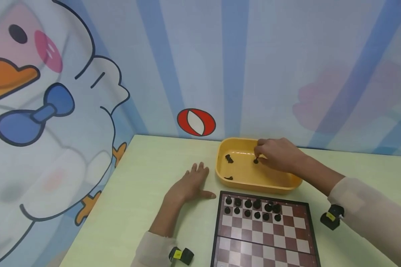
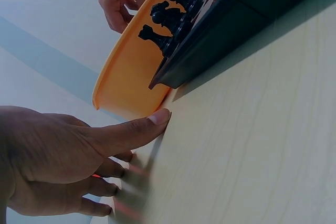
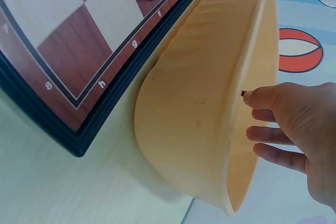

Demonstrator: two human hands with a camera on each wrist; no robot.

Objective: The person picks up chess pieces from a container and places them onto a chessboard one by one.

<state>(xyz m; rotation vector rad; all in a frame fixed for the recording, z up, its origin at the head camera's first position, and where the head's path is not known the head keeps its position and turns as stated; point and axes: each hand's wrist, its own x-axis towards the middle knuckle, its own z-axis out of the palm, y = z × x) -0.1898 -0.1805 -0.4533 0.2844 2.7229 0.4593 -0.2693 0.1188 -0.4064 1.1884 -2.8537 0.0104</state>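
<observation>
My right hand (image 1: 278, 155) reaches over the yellow tray (image 1: 258, 186) and pinches a small black chess piece (image 1: 256, 161) between thumb and fingers. In the right wrist view only a dark tip of that piece shows at the fingertips, so its kind cannot be told. Two dark spots of loose chess pieces lie in the tray's left part, one near the back (image 1: 229, 159) and one near the front (image 1: 228, 178). My left hand (image 1: 191, 185) rests on the table with fingers spread, left of the tray and the chessboard (image 1: 254, 237).
Black chess pieces (image 1: 247, 213) stand in two rows along the board's far side, with bare squares at their right end. The pale table (image 1: 147, 178) meets a printed wall cloth (image 1: 264, 74) just behind the tray. Each wrist wears a small black camera.
</observation>
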